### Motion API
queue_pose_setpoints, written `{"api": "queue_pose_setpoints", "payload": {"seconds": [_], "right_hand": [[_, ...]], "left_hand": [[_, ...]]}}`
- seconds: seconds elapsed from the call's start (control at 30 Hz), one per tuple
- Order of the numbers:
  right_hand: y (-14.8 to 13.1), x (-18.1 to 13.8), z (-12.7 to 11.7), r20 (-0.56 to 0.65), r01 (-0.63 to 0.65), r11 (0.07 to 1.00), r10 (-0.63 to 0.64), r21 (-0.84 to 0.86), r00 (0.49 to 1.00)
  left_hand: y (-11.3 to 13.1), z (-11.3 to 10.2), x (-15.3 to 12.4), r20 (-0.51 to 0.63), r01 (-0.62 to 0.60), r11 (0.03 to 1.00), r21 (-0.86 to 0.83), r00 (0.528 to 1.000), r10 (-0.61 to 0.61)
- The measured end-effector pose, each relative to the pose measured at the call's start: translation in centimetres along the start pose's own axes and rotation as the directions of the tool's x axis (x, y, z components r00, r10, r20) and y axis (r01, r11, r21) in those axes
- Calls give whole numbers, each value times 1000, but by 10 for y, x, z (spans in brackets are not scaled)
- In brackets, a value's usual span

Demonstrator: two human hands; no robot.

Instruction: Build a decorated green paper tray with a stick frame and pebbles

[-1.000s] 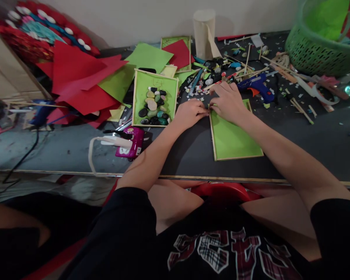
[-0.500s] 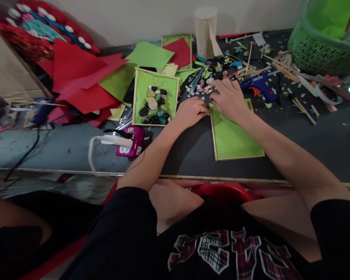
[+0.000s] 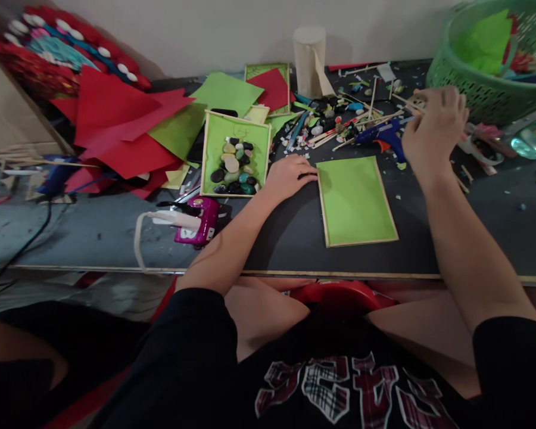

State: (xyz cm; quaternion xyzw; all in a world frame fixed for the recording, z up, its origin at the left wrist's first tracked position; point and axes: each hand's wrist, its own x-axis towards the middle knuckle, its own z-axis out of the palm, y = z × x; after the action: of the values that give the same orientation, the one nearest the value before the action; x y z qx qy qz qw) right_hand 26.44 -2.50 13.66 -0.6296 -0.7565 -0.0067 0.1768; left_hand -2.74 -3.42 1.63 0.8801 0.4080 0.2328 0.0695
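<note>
Looking down, the green framed card [image 3: 355, 199] lies flat on the table [image 3: 473, 238], at 3 o'clock of my left hand [image 3: 290, 176]. That hand rests open, its fingertips at the card's edge. My right hand [image 3: 433, 128] hovers at 1 o'clock of the card, beside the blue glue gun [image 3: 379, 134], fingers curled; I cannot tell if it grips anything.

Craft workspace: glue gun [image 3: 381, 134], coloured paper [image 3: 129, 128], sticks [image 3: 361, 116].

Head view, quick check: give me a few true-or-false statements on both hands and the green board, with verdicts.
The left hand rests on the table beside the green board. True.
The right hand lies on the green board. False: it is raised near the green basket.
The stones sit in a tray left of the left hand. True.
The blue glue gun lies on the green board. False: it lies on the table beyond it.
</note>
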Motion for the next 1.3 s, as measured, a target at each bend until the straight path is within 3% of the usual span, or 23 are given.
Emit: {"api": "queue_pose_setpoints", "payload": {"seconds": [0.17,0.33,0.53,0.67,0.73,0.8,0.97,1.1,1.3], "right_hand": [[-10,-13,22,73,-156,988,155,6,985],[2,-11,40,154,-410,912,408,-20,900],[3,-8,41,174,-499,850,524,-170,833],[7,-14,46,9,-438,893,442,-103,897],[7,-17,51,-115,-381,924,375,-37,920],[5,-20,58,-162,-294,956,292,9,943],[-6,-26,76,-80,-52,997,57,62,995],[-8,-30,88,-28,1,997,1,71,1000],[-2,-29,98,-43,40,994,-36,103,998]], "left_hand": [[-6,0,-2,6,17,1000,5,1000,-17],[-13,5,-4,-23,-120,993,23,992,120],[-14,5,-4,-49,-158,987,33,986,160],[-11,3,-4,-24,-175,984,29,984,176],[-11,2,-4,-19,-197,979,44,980,198],[-11,2,-4,-15,-220,974,60,975,221],[-11,-1,-4,5,-251,965,73,968,252],[-13,-1,-4,10,-234,970,62,972,234],[-13,1,-5,-31,-249,967,49,968,250]]}}
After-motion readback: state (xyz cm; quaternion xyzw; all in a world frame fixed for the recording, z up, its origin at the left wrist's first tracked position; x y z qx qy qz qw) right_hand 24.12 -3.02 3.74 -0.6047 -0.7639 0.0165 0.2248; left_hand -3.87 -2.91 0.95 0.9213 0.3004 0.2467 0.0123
